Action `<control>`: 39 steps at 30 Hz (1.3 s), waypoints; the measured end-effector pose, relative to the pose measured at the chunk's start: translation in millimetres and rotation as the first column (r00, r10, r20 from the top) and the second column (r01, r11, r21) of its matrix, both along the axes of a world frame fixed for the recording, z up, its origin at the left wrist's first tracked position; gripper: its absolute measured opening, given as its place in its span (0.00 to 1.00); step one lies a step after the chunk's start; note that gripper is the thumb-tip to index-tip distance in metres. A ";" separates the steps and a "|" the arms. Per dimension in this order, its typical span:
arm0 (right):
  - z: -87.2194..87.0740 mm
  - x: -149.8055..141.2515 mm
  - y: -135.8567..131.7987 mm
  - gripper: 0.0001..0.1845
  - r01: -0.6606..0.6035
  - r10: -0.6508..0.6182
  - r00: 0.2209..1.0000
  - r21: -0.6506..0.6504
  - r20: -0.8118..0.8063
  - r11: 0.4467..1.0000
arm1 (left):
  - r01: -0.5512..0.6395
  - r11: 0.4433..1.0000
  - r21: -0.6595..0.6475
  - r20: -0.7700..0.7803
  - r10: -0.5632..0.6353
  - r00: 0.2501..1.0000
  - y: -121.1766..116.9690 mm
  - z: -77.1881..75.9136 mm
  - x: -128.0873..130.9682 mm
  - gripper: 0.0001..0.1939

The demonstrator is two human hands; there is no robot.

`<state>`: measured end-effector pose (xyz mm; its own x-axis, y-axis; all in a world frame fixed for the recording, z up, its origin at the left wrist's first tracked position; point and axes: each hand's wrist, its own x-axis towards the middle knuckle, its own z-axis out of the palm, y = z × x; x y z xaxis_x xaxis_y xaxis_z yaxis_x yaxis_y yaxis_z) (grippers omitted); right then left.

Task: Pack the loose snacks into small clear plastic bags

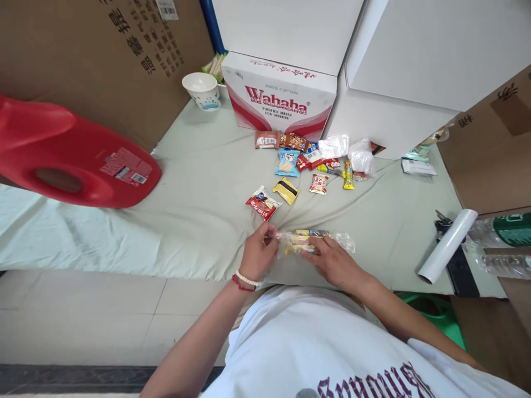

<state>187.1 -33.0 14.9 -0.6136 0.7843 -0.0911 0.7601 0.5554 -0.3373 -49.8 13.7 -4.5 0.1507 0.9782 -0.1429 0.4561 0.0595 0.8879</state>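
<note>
My left hand (260, 251) pinches the twisted left end of a clear plastic bag (344, 242) at the table's front edge. Inside the bag lie yellow-and-dark wrapped snack sticks (311, 233). My right hand (332, 262) rests over the bag's middle, fingers extended across the sticks and covering part of them. Just beyond my left hand sit a red-and-white snack packet (263, 203) and a yellow packet with a black band (286, 190).
Several snack packets, among them a blue one (287, 162), lie before the Wahaha box (282, 102). A red jug (95, 160) and paper cup (202, 91) stand left. Rightward are a white roll (448, 246), a dark phone-like object (463, 275) and plastic bottles (512, 229).
</note>
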 end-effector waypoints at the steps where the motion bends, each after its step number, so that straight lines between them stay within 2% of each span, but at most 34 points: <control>1: -1.1 -0.5 -0.6 0.28 0.008 -0.008 1.000 -0.005 -0.018 1.000 | 0.044 0.999 -0.013 0.034 -0.044 0.998 -2.9 3.2 8.4 0.05; 3: -1.9 0.1 -0.5 0.28 0.027 -0.029 0.996 -0.022 -0.079 0.999 | 0.148 0.988 0.030 -0.030 -0.148 0.989 -8.4 7.0 29.3 0.07; 6: -2.0 10.9 1.4 0.22 0.055 -0.067 0.961 -0.052 -0.267 0.997 | 0.288 0.950 0.124 -0.332 -0.234 0.914 -14.8 6.1 57.4 0.12; 8: -4.1 24.5 2.0 0.19 0.243 -0.236 0.906 -0.025 -0.351 0.970 | 0.362 0.924 0.124 -0.506 -0.255 0.824 -17.4 3.5 67.7 0.14; 10: -8.3 39.5 1.1 0.18 0.515 -0.479 0.818 0.034 -0.319 0.857 | 0.418 0.902 0.110 -0.612 -0.269 0.744 -18.6 1.5 71.6 0.14; 11: -10.6 46.3 0.0 0.18 0.604 -0.567 0.776 0.066 -0.277 0.794 | 0.437 0.893 0.112 -0.646 -0.268 0.714 -18.7 0.9 72.3 0.14; 12: -12.3 52.0 -1.2 0.18 0.644 -0.613 0.755 0.084 -0.233 0.761 | 0.449 0.885 0.122 -0.674 -0.258 0.692 -18.7 0.6 72.5 0.14; 15: -9.4 59.9 -3.8 0.06 0.636 -0.620 0.762 0.036 -0.188 0.771 | 0.436 0.875 0.209 -0.710 -0.171 0.683 -17.7 0.6 74.0 0.12; 17: -0.3 55.8 -1.5 0.06 0.640 -0.635 0.744 -0.054 -0.208 0.767 | 0.404 0.875 0.267 -0.692 -0.118 0.712 -16.7 0.7 76.3 0.11; 19: 10.0 43.2 6.1 0.07 0.621 -0.643 0.734 -0.168 -0.219 0.765 | 0.398 0.876 0.274 -0.666 -0.125 0.735 -15.6 0.6 78.8 0.11; 22: 16.0 13.9 25.1 0.07 0.502 -0.558 0.807 -0.272 -0.195 0.821 | 0.377 0.898 0.227 -0.637 -0.156 0.755 -11.9 0.5 80.5 0.11; 24: 12.0 -4.7 37.2 0.08 0.436 -0.482 0.866 -0.277 -0.129 0.856 | 0.279 0.935 0.218 -0.619 -0.088 0.781 -6.2 0.6 78.6 0.10; 26: 5.0 -15.9 44.4 0.10 0.404 -0.434 0.899 -0.269 -0.060 0.874 | 0.171 0.972 0.163 -0.627 -0.031 0.778 2.7 0.8 74.2 0.18; 28: -1.6 -18.1 46.1 0.11 0.381 -0.407 0.912 -0.264 -0.053 0.886 | 0.166 0.985 0.042 -0.653 -0.099 0.751 13.1 1.6 68.8 0.22; 30: -6.3 -14.1 43.7 0.12 0.356 -0.393 0.914 -0.262 -0.104 0.897 | 0.237 0.970 -0.047 -0.656 -0.209 0.725 22.2 3.5 64.0 0.19; 32: -9.0 -8.0 39.1 0.12 0.337 -0.391 0.902 -0.267 -0.181 0.903 | 0.276 0.960 -0.056 -0.615 -0.250 0.748 27.4 6.7 60.7 0.16; 36: -10.2 0.6 27.0 0.14 0.311 -0.416 0.822 -0.305 -0.389 0.900 | 0.300 0.953 -0.040 -0.357 -0.294 0.886 26.1 12.9 58.6 0.09; 37: -9.9 1.7 23.8 0.14 0.314 -0.431 0.791 -0.317 -0.435 0.895 | 0.284 0.958 -0.024 -0.311 -0.277 0.909 24.5 13.4 58.9 0.09; 39: -9.0 3.1 17.5 0.15 0.325 -0.465 0.732 -0.345 -0.498 0.881 | 0.200 0.980 0.000 -0.282 -0.192 0.940 22.0 12.7 59.7 0.17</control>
<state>190.2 -15.5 5.9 -0.2486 0.9679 -0.0371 0.5346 0.1052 -0.8385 9.8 35.6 8.2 0.2974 0.9376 -0.1801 0.6862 -0.0788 0.7231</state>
